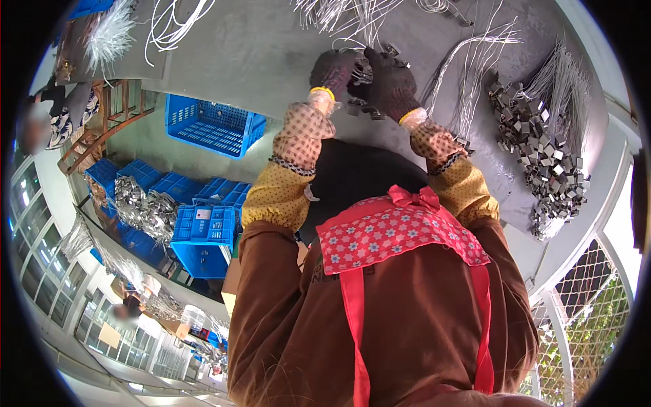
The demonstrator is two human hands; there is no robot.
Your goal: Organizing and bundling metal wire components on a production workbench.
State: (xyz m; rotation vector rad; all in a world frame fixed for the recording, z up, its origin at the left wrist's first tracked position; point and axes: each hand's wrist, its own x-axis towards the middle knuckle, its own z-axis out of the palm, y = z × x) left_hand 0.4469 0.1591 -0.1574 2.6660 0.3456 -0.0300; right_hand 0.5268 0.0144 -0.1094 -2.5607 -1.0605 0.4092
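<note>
Head view: we look down over our own chest at both gloved hands, which meet above a grey worktable (271,47).
Left hand (332,71): we see it curled in its dark knit glove, fingers closed toward the other hand; what they pinch is too small to tell for sure.
Right hand (390,81): it is wrapped around a small cluster of dark metal clips (363,105), with thin pale wires (366,30) running up from between the two hands.
Where the work sits: the clips and wire ends are held just off the table, between our hands, near the table's edge.
Nearby wire: a loose fan of wires (468,74) lies just beside our right wrist.
Clip heap (542,156): a long pile of small metal clips lies well to the right, beside another wire bundle (563,78).
Below the table: blue crates (213,125) stand on the floor to our left.
Risk, snagging: we judge the knit gloves could catch on wire ends, pulling a strand out of the bunch.
Risk, dropping: because we work near the edge, a slipped clip could fall to the floor or into our lap.
Risk, tangling: our right sleeve (434,142) sits close to the loose fan and could drag it into the held strands.
</note>
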